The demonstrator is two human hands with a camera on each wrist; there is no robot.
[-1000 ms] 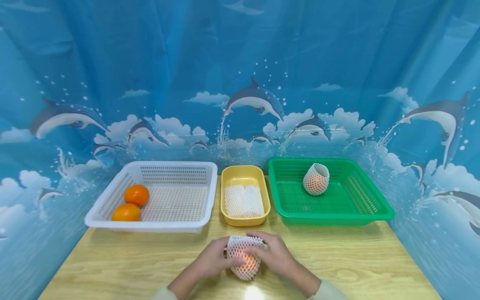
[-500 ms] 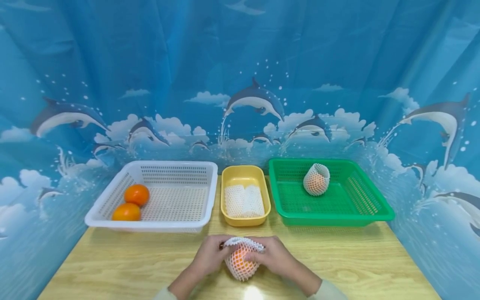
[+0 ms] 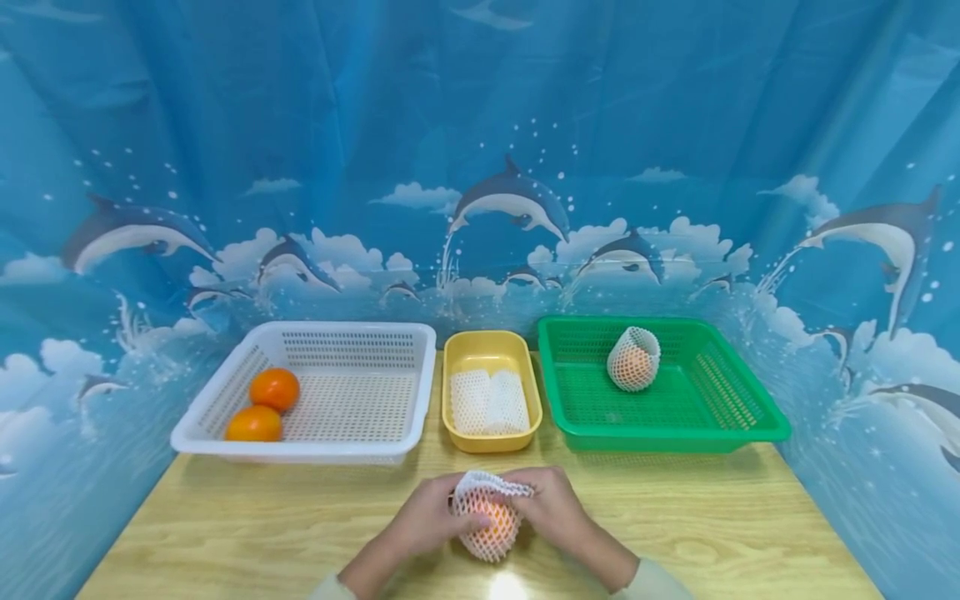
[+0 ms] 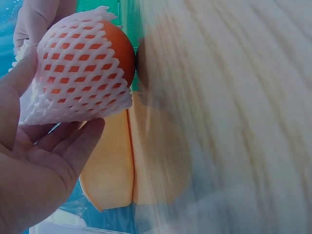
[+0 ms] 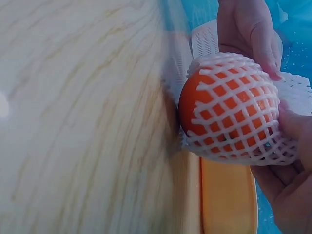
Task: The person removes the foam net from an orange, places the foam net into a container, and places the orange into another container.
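Orange fruit (image 4: 121,46) in white foam net (image 4: 78,70), held in both hands at the near part of the wooden table (image 3: 675,517), in front of the yellow tray (image 3: 491,446); whether the table is touched can't be told. Bare end of fruit is pointed down at the tabletop, loose net rim up; long axis of net roughly upright. Net is gripped by the left hand (image 3: 435,512), thumb laid on the near face, fingers curled round the far side. Net rim is pinched between thumb and fingers of the right hand (image 3: 551,504). Both grips are closed to the width of what is held.

In the yellow tray, two flat nets (image 3: 487,402) are laid side by side, lengthwise away from the person. To its left, white basket (image 3: 300,452): two bare fruits (image 3: 264,407) placed near its left wall. To its right, green basket (image 3: 667,432): one netted fruit (image 3: 632,362) seated toward the back, net opening tilted up. Backdrop is formed by a dolphin-printed curtain (image 3: 480,117). Arms are covered by pale sleeves (image 3: 656,581).
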